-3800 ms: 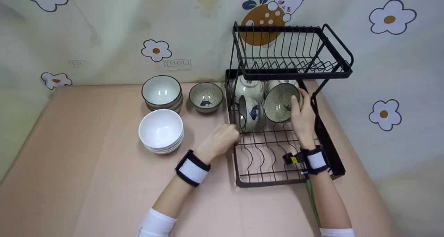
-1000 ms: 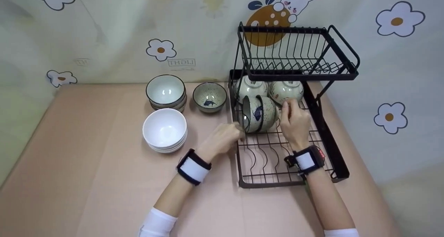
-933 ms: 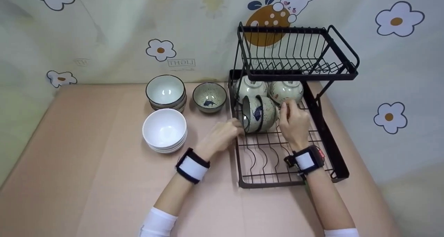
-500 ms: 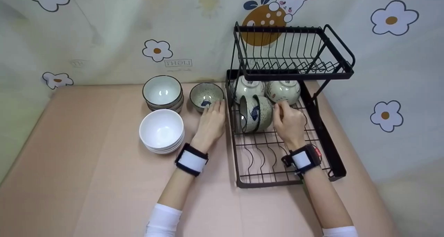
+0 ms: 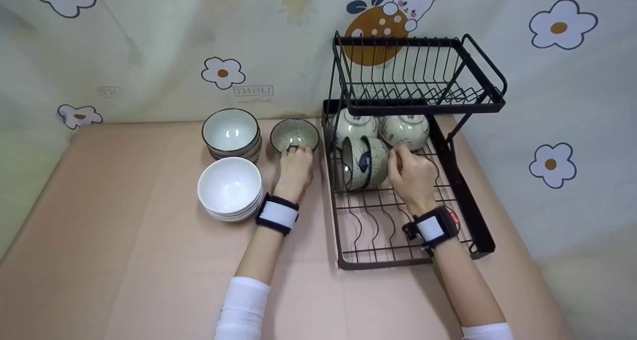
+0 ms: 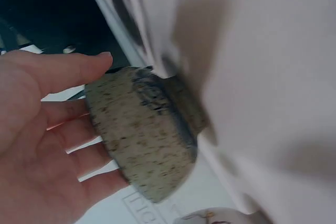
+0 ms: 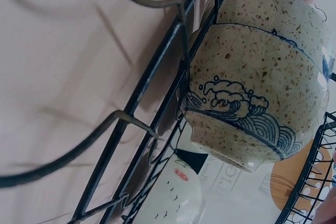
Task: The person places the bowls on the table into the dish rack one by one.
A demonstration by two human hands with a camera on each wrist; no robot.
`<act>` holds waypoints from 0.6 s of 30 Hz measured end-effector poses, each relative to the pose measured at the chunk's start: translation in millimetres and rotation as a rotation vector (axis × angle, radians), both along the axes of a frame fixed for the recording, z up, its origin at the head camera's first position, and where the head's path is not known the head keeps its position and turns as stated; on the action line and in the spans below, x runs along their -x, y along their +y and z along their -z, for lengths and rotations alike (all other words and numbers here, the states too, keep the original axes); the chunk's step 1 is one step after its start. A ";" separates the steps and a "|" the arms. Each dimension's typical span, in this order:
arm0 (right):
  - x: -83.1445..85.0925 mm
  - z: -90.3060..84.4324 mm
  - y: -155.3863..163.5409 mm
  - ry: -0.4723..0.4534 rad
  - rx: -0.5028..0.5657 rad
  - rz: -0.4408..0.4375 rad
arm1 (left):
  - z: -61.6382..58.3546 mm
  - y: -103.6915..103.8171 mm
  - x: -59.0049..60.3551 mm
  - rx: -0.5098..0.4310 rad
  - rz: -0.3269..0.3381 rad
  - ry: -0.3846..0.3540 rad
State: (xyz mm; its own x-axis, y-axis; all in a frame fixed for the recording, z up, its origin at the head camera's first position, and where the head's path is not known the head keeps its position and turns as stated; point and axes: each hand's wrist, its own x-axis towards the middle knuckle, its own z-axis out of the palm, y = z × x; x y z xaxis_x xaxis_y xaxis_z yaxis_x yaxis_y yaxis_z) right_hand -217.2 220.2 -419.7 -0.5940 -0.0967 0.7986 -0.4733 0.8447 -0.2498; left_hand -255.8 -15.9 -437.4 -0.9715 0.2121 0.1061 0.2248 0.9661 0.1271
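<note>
1. left of the rack [image 5: 348, 260], on the table [image 5: 124, 260], the speckled bowl [image 5: 294, 135] stands upright just beside the rack's left edge; the left hand [image 5: 294, 170] reaches it with fingertips on its near rim, and in the left wrist view the fingers [image 6: 58, 129] lie straight and spread along its wall, thumb near the rim, nothing gripped yet.
2. to do this well, i judge the thumb should go over the rim and the fingers under the wall before lifting, so the bowl clears the rack's side wire.
3. the left forearm runs straight up from the sleeve, wrist level, palm down.
4. the right hand [image 5: 410, 173] rests on the lower tier with fingers curled against the nested bowls [image 5: 366, 162] standing on edge; whether it pinches them i cannot tell.
5. two more bowls [image 5: 378, 128] sit behind; white bowls [image 5: 230, 188] are stacked near the left wrist.
</note>
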 end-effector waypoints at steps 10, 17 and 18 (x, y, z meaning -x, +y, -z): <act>-1.1 -1.7 0.3 -0.025 -0.017 0.000 | 4.4 -2.8 7.8 0.007 0.003 0.038; 0.1 -0.5 0.6 -0.032 -0.027 0.001 | 7.8 -6.8 11.2 -0.037 -0.022 0.112; 0.2 -0.4 0.6 -0.034 -0.030 0.003 | 8.3 -7.3 11.4 -0.042 -0.025 0.122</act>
State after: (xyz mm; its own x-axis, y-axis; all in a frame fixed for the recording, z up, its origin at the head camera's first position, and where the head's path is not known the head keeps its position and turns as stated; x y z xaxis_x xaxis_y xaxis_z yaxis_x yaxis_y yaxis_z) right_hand -217.3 220.9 -419.3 -0.6209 -0.1187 0.7748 -0.4623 0.8537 -0.2397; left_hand -267.2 -23.2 -445.7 -0.9556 0.1810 0.2325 0.2172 0.9659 0.1410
